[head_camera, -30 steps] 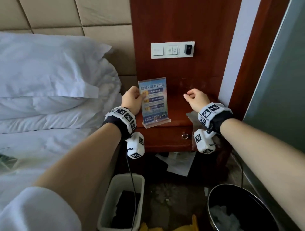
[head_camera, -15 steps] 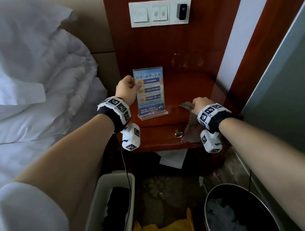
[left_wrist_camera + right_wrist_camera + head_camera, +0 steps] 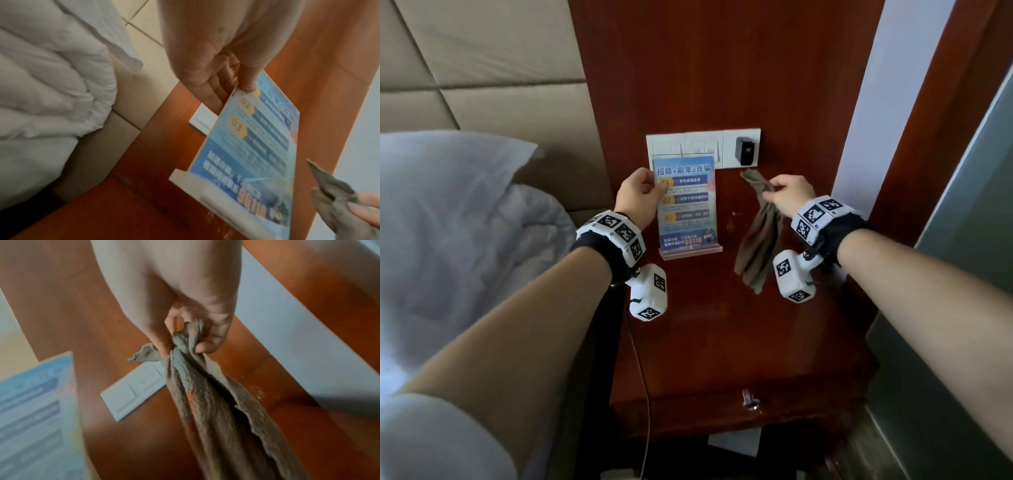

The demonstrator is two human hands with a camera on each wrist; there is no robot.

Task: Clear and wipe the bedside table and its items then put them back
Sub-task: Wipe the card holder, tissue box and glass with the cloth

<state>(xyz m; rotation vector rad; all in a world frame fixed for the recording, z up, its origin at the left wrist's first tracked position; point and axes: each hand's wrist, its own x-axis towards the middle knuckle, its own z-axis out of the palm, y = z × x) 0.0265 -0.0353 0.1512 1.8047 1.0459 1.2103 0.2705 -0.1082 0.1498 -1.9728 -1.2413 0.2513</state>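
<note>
The sign stand (image 3: pixel 687 205) is pinched only at its upper left edge by the left hand (image 3: pixel 637 198), lifted above the bedside table (image 3: pixel 722 342) — it could swing or slip. The right hand (image 3: pixel 787 195) grips a hanging cloth (image 3: pixel 756 246), which might snag it. Far: switch panel (image 3: pixel 702 144); left: bed (image 3: pixel 448 222).

The bedside table (image 3: pixel 739 349) is glossy red-brown wood, its back edge against a matching wall panel (image 3: pixel 722 68) and its left edge beside the bed (image 3: pixel 465 240). A metal pull (image 3: pixel 748 399) sits on the drawer front below its front edge.
</note>
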